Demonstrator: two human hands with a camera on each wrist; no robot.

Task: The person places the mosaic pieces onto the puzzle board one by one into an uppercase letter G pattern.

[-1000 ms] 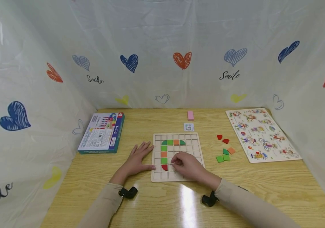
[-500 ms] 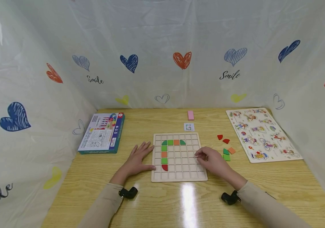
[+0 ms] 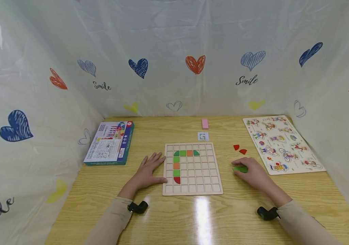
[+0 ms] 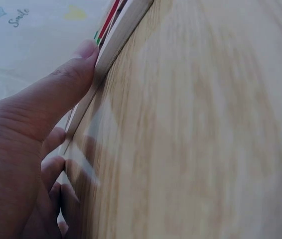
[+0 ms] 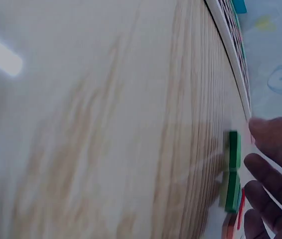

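Sleeves [image 3: 110, 217] of beige cloth come in from the near edge, each with a black wrist camera [image 3: 139, 207] at the cuff. The left hand [image 3: 146, 173] lies flat with fingers spread beside a wooden grid board [image 3: 200, 173], its thumb resting on the rim. Well to the right, the right hand [image 3: 255, 174] has thumb and fingers set apart, a wide grip with green tiles [image 3: 240, 169] between; whether it touches them I cannot tell. On the board, a red quarter-round [image 3: 177, 180] begins a column of green, orange and green squares, which turns at a dark green quarter-round [image 3: 176, 153] and runs right to another. Two loose red pieces [image 3: 243, 151] lie beyond the right hand, between the grid and a picture board [image 3: 280, 144]; a box [image 3: 108, 143] lies left. Farther off come a small card [image 3: 203, 136], a pink block [image 3: 204, 124] and a white curtain [image 3: 165, 85] printed with hearts.
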